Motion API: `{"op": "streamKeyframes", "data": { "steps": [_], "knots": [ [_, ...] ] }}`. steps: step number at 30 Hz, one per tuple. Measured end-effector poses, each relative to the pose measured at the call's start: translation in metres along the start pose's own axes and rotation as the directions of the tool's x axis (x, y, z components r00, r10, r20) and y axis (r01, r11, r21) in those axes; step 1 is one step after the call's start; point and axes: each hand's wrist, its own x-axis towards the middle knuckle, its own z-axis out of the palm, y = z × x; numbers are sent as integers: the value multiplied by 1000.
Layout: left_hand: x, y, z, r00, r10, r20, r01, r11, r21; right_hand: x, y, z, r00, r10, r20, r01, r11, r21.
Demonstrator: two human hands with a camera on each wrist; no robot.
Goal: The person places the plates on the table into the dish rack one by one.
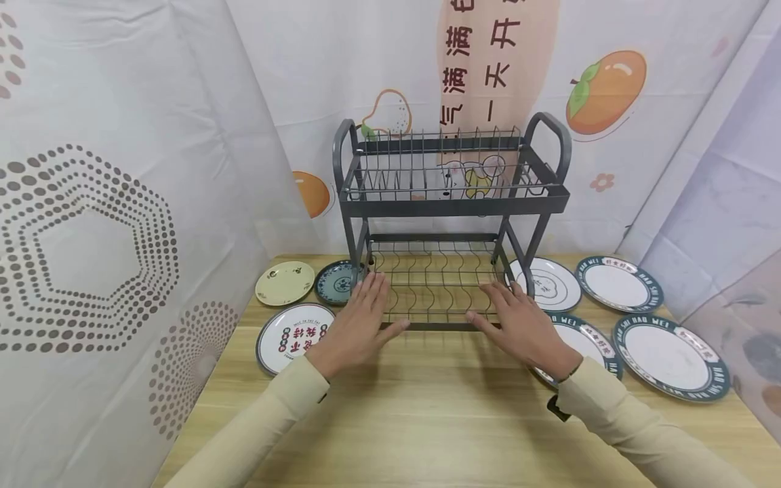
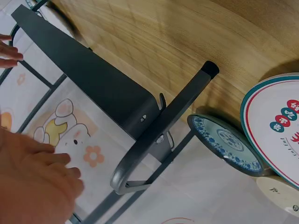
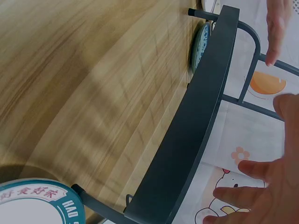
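Note:
A dark grey two-tier dish rack [image 1: 454,207] with wire shelves stands at the back of the table. My left hand [image 1: 356,325] appears in front of its lower tier's left side, fingers extended and thumb out. Opposite it, my right hand [image 1: 525,329] has its fingers spread by the lower right side. Neither hand holds anything. The left wrist view shows the left hand [image 2: 37,177] at lower left, with the rack's broad front bar [image 2: 88,70] beyond. In the right wrist view the right hand [image 3: 271,182] appears apart from that bar. Whether either hand touches the rack, I cannot tell.
Left of the rack lie a cream plate [image 1: 285,283], a blue patterned plate [image 1: 334,282] and a white plate with characters [image 1: 294,339]. Several plates lie at right, including green-rimmed ones [image 1: 671,356]. The right arm partly covers one. Printed cloth [image 1: 293,61] hangs around the wooden table [image 1: 403,420].

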Motion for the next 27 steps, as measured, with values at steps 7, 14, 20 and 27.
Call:
{"op": "streamKeyframes", "data": {
  "steps": [7, 14, 20, 27],
  "knots": [
    [9, -7, -23, 938, -75, -339, -44, 943, -330, -1, -1, 0, 994, -4, -105, 9, 998, 57],
    [22, -16, -69, 887, -412, -207, -11, 432, -902, -4, -1, -1, 990, -9, -143, 22, 996, 88],
    [40, -27, -104, 895, -425, -136, -7, 291, -957, -7, 2, -3, 986, -17, -163, 30, 996, 78],
    [53, -28, -122, 895, -441, -66, 47, 241, -969, -13, 5, 1, 990, -15, -142, 27, 996, 84]
  ]
}}
